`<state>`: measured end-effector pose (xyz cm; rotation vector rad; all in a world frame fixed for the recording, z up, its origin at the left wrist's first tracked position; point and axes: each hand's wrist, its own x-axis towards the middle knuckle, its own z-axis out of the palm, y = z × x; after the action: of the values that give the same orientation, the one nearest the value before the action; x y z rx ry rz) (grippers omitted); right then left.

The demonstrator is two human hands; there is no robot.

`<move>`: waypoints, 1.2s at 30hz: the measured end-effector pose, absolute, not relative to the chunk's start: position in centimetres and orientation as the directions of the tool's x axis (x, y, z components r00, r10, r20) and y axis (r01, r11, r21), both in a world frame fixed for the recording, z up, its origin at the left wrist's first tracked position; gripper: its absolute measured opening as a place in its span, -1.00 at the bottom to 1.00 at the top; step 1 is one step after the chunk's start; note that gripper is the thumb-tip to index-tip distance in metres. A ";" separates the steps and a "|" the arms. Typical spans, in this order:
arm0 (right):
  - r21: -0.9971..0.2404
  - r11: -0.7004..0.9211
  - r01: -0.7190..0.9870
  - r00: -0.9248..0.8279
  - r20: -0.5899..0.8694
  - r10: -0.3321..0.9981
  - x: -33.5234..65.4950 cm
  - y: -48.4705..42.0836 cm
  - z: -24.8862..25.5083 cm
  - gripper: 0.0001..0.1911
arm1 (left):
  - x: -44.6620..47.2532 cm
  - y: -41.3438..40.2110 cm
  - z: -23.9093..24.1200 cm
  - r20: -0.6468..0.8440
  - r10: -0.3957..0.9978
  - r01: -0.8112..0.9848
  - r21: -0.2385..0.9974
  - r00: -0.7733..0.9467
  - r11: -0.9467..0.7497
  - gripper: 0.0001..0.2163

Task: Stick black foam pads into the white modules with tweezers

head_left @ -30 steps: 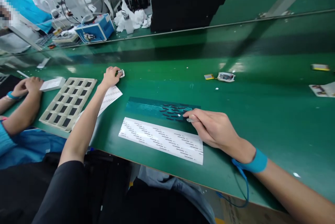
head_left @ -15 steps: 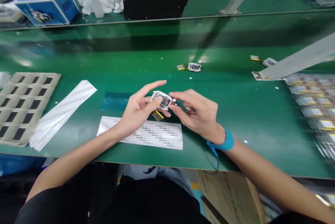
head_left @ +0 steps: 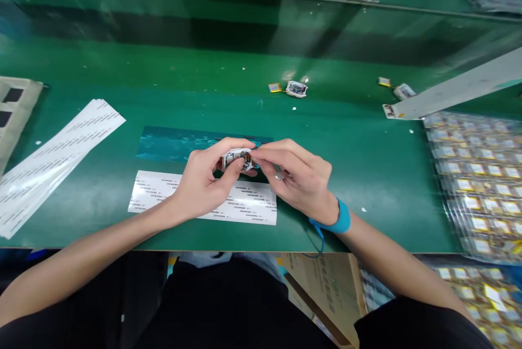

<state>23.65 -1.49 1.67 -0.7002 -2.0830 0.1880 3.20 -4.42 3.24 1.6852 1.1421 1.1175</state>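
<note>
Between the thumb and fingers of my left hand (head_left: pixel 207 178) is a small white-cased electronic device (head_left: pixel 236 159), its inner circuit board showing. My right hand (head_left: pixel 296 175) is pinched closed at the device's right end, thumb and forefinger together; whatever lies between those fingertips is too small to make out. A blue wrist strap (head_left: pixel 345 216) circles my right wrist. Both hands are above a white printed sheet (head_left: pixel 255 205) and a teal strip (head_left: pixel 163 143) on the green bench (head_left: pixel 367 159).
Farther back lies a similar open device (head_left: pixel 296 88) with a yellow-edged battery (head_left: pixel 275 87); another device (head_left: pixel 403 91) sits near the grey post (head_left: pixel 457 92). Clear trays (head_left: pixel 489 175) of parts are at right. White strips (head_left: pixel 61 161) and a beige tray (head_left: pixel 24 115) occupy the left.
The device has turned in my left hand, and the yellow-edged battery that hung below it is out of sight. My right fingertips remain at its right end. The camera view has shifted.
</note>
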 end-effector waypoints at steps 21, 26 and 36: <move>-0.222 0.734 0.642 -0.400 0.719 0.568 24.6 -0.4 3.0 -0.72 | 2.9 -4.3 3.1 -0.028 0.970 0.036 0.999 0.242 0.020 -0.85; -0.081 0.798 0.598 -0.587 0.634 0.504 25.6 0.0 3.2 -0.64 | 2.8 -4.3 2.9 -0.024 0.975 0.056 0.998 0.222 0.011 -0.83; -0.358 0.781 0.512 -0.505 0.609 0.611 24.0 -1.8 2.7 -0.85 | 3.0 -4.5 3.1 -0.063 0.960 0.025 0.998 0.273 0.059 -0.86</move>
<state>24.00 -1.76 2.72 -0.8304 -2.2126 0.1680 3.04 -4.54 3.09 1.2943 1.0432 0.9518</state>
